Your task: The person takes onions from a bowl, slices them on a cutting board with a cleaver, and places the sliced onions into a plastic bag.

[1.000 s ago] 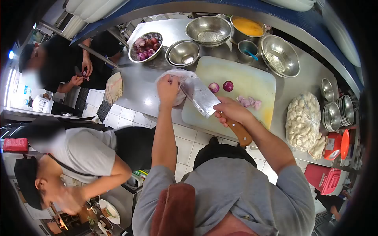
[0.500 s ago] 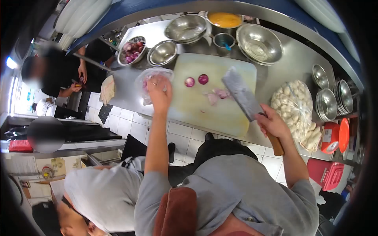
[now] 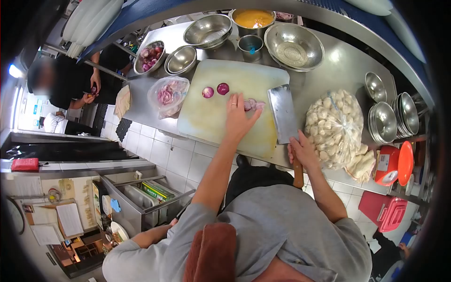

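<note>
Now the left hand (image 3: 240,116) is reaching for the onion slices (image 3: 254,105) on the cutting board (image 3: 203,115), its grip spread, holding nothing visible (contact is unclear); handling is shifting from the plastic bag (image 3: 168,111), left of the board. The right hand (image 3: 304,152) is closely clasping the cleaver (image 3: 284,120), which is shifting to the board's right edge.

I had one cleaver (image 3: 283,115), one cutting board (image 3: 211,120), two large onion pieces (image 3: 222,89), one bag of cut onion (image 3: 168,96), one bag of whitish pieces (image 3: 334,129), one bowl of onions (image 3: 159,65), one pot of orange liquid (image 3: 244,32) and one red scale (image 3: 386,164).
</note>
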Motion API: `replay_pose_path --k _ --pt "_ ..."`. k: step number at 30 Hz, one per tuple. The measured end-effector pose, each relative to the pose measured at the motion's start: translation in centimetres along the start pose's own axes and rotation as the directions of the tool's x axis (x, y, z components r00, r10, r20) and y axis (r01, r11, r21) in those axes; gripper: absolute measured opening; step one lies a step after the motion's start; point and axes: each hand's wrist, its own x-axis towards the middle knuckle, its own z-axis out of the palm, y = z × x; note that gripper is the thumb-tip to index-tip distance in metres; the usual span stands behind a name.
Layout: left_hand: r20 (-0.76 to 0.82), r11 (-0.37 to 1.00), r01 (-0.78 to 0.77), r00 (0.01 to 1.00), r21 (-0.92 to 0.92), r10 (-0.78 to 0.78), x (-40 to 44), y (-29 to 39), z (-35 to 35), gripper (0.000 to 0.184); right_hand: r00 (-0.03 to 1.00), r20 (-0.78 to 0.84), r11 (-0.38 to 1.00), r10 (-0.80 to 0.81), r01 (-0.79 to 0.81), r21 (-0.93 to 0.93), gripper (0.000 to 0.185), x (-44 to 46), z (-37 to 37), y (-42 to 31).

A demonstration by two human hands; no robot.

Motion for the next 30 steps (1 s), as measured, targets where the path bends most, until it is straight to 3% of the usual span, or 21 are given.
replay_pose_path --k 7,10,12,15,18,19,21,22,25,26,27,29,30 --pt "-0.165 0.992 0.061 0.983 -0.11 -0.079 1.4 1.9 3.5 0.074 0.996 0.061 0.995 0.066 -0.07 0.068 0.021 0.8 2.5 -0.7" --pt "-0.247 0.986 0.091 0.961 -0.138 -0.123 2.0 1.9 4.5 0.059 0.992 0.124 1.0 -0.018 0.02 -0.018 0.021 1.8 4.3 0.2" --pt "-0.271 0.968 0.101 0.949 -0.229 -0.163 2.1 1.4 4.5 0.042 0.983 0.179 1.0 -0.027 0.028 -0.001 0.022 2.2 5.6 0.2" --pt "-0.369 0.925 0.065 0.905 -0.375 -0.213 1.7 0.6 4.3 0.033 0.979 0.191 0.997 -0.072 0.065 0.04 0.018 1.7 6.9 -0.6" --pt "-0.357 0.842 0.067 0.886 -0.535 -0.297 1.4 2.3 1.4 0.026 0.975 0.189 0.989 -0.117 0.131 -0.066 0.013 0.3 7.6 -2.1" --pt "-0.368 0.844 0.073 0.877 -0.531 -0.307 1.9 2.2 0.3 0.026 0.972 0.206 0.989 -0.115 0.132 -0.072 0.013 0.3 8.1 -3.2" --pt "-0.54 0.948 -0.036 0.828 -0.315 -0.149 2.9 1.3 -2.5 0.023 0.968 0.232 0.993 -0.094 0.107 -0.045 0.011 0.2 9.7 -5.4" --pt "-0.609 0.951 -0.089 0.784 -0.296 -0.117 3.7 0.6 -4.3 0.021 0.956 0.273 0.992 -0.106 0.122 -0.043 0.012 0.7 10.8 -6.5" --pt "-0.607 0.934 -0.032 0.768 -0.356 -0.204 5.7 -2.7 -10.1 0.021 0.931 0.349 0.989 -0.107 0.137 -0.063 0.014 3.3 15.8 -10.2" --pt "-0.689 0.975 -0.073 0.719 -0.211 -0.095 6.7 -5.8 -11.0 0.019 0.929 0.35 0.987 -0.121 0.151 -0.059 0.014 4.6 17.6 -10.9" --pt "-0.693 0.975 -0.083 0.716 -0.208 -0.087 7.1 -8.0 -12.1 0.019 0.909 0.394 0.981 -0.135 0.177 -0.073 0.013 6.3 19.6 -11.3" --pt "-0.643 0.944 0.031 0.725 -0.328 -0.247 8.0 -11.7 -14.1 0.017 0.888 0.43 0.971 -0.16 0.22 -0.093 0.013 8.8 23.0 -12.1" --pt "-0.65 0.944 0.019 0.72 -0.331 -0.243 8.4 -13.5 -14.7 0.017 0.882 0.444 0.968 -0.156 0.227 -0.11 0.014 9.7 24.7 -12.5"
